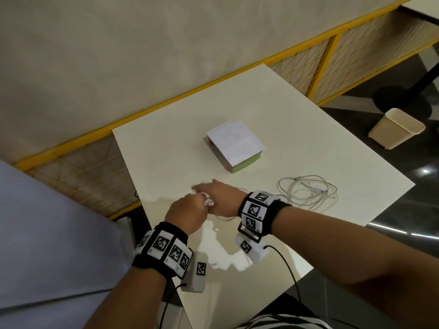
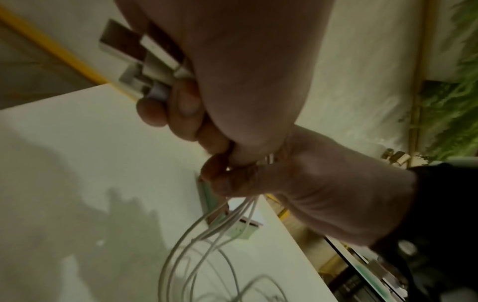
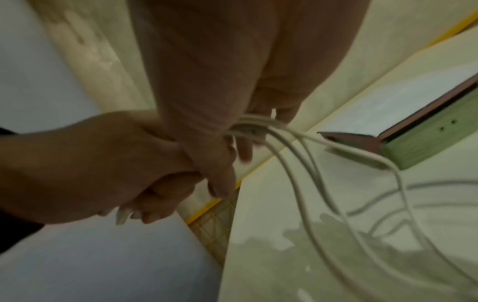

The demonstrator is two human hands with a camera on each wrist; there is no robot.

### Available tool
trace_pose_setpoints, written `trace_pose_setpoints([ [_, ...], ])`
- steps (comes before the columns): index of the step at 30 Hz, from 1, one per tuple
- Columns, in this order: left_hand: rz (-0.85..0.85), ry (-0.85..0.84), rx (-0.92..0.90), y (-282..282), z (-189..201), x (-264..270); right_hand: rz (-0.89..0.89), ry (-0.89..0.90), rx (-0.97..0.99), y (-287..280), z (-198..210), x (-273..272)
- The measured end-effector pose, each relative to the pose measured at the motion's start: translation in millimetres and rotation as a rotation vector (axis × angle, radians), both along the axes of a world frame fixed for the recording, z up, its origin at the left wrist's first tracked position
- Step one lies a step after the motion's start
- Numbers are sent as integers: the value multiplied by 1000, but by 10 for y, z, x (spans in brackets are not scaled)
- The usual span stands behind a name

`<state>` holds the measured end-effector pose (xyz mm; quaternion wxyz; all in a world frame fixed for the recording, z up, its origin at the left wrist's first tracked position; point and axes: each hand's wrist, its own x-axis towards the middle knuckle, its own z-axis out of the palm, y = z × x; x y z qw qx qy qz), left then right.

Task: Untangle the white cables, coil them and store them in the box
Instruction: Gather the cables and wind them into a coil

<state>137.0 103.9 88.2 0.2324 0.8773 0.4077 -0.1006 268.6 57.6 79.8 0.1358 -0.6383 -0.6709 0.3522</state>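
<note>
Cables, white, several strands: gathered at one end in the left hand, whose fingers are curled round a cluster of white plugs, USB ends protruding above the fist. Same strands are held by the right hand, fingers curled over the bundle where it passes through, the two hands touching each other above the near part of the worktop; from the hands the strands are seen drooping in loops down to the surface. Second heap of white cables: loosely tangled, lying on the worktop to the right of the right wrist, untouched. Box: white top, green side and pinkish edge, closed as far as can be told, resting near the middle of the worktop, beyond both hands and apart from them. Marker-patterned bands are worn on both wrists. Bin, cream, is seen on the dark floor at the right
</note>
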Motion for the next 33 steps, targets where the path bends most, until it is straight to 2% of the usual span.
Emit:
trace_pose_setpoints([
  [2,-52,66,92,42,108,-44,-68,200,-13,-16,3,-52],
  [3,-75,102,122,61,155,-78,-76,226,-8,-21,0,-67],
  [7,-155,200,157,95,201,-170,0,28,-5,-40,10,-45],
  [10,-113,215,114,241,185,-344,-60,-162,-95,-39,37,73],
  [13,-82,173,100,356,120,-499,-93,-238,-174,-86,2,201],
  [17,-76,116,115,330,18,-520,-106,-274,-176,-135,-18,215],
  [22,26,9,93,296,-177,-463,-201,-288,-171,-145,-79,166],
  [24,144,-87,102,256,-264,-422,-266,-282,-140,-137,-87,156],
  [26,366,-282,91,152,-311,-332,-333,-280,-121,-127,-105,150],
  [28,626,-497,-17,-6,-320,-228,-381,-277,-141,-117,-106,135],
  [29,710,-549,-155,-96,-285,-159,-399,-270,-152,-109,-96,125],
  [32,800,-591,-772,-352,-219,75,-411,-255,-177,-95,-23,70],
  [33,816,-615,-924,-388,-208,153,-392,-256,-187,-100,10,38],
])
